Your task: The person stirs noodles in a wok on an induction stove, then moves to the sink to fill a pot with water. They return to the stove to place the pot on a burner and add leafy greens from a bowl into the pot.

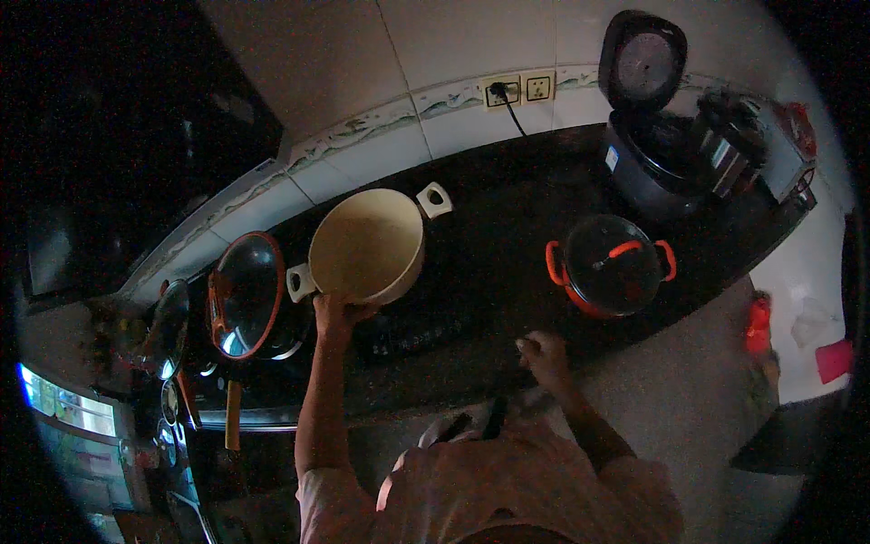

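A cream-coloured two-handled pot (367, 245) is tilted so that its bare inside shows. My left hand (340, 309) grips it at its near side, beside the left handle, with the fingers partly hidden by the pot. Over the front part of the dark countertop (489, 272) is my right hand (546, 357), its fingers loosely curled. No object shows in it, though the dim light blurs the fingers. A red pot (598, 313) with red handles stands beyond this hand to the right, covered by a glass lid (612, 265).
At the back right a rice cooker (652, 163) stands with its lid raised. A glass lid with an orange rim (246, 296) leans at the left, above a wooden handle (233, 415) jutting over the edge. A black plug (501, 90) sits in a wall socket.
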The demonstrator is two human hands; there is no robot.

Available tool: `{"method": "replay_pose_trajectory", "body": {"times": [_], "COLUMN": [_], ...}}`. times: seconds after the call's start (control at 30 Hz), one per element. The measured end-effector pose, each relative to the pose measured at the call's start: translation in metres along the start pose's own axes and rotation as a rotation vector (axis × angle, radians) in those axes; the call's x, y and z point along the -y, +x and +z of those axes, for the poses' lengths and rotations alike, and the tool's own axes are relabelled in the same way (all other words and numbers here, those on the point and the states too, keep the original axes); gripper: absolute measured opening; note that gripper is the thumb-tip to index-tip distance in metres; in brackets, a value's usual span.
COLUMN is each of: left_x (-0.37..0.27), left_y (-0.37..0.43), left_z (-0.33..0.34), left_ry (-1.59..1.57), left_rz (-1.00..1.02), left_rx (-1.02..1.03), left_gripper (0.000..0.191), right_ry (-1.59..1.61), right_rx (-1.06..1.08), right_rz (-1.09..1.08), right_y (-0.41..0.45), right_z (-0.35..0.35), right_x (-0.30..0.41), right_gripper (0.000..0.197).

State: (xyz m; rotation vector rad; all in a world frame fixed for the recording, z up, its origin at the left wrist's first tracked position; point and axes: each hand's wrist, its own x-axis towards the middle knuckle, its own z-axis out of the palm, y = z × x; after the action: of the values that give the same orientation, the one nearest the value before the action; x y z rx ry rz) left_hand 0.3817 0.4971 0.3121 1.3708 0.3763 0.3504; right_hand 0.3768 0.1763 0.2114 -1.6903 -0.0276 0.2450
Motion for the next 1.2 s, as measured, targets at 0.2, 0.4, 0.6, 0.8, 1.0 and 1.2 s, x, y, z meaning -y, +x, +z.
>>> {"method": "replay_pose_trajectory", "body": {"times": [0.2,0.4,0.6,0.8,1.0,1.2], "left_x": [0.023,0.032,0.042,0.032,0.030,0.056], "left_y": [0.028,0.043,0.047,0.024,-0.043,-0.109], "left_z": [0.001,0.011,0.001,0.010,0.007,-0.012], "left_ry": [0.012,0.000,0.264,0.143,0.239,0.489], "left_rz": [0.062,-0.072,0.079,0.065,-0.369,-0.203], "left_rx": [0.136,0.000,0.142,0.073,0.164,0.375], "left_gripper": [0.046,0.049,0.053,0.049,0.030,0.023], "right_ry": [-0.310,-0.309,-0.299,-0.482,-0.486,-0.571], "right_rx": [-0.013,-0.075,0.002,-0.153,-0.116,-0.224], "right_rz": [-0.075,-0.217,-0.221,-0.389,-0.114,-0.082], "right_y": [0.020,0.022,0.032,0.055,0.060,0.065], "right_z": [-0.004,0.000,0.022,0.047,0.057,0.076], "right_x": [-0.013,-0.022,-0.012,-0.028,-0.010,-0.009], "right_gripper": [0.031,0.028,0.063,0.066,0.083,0.086]}}
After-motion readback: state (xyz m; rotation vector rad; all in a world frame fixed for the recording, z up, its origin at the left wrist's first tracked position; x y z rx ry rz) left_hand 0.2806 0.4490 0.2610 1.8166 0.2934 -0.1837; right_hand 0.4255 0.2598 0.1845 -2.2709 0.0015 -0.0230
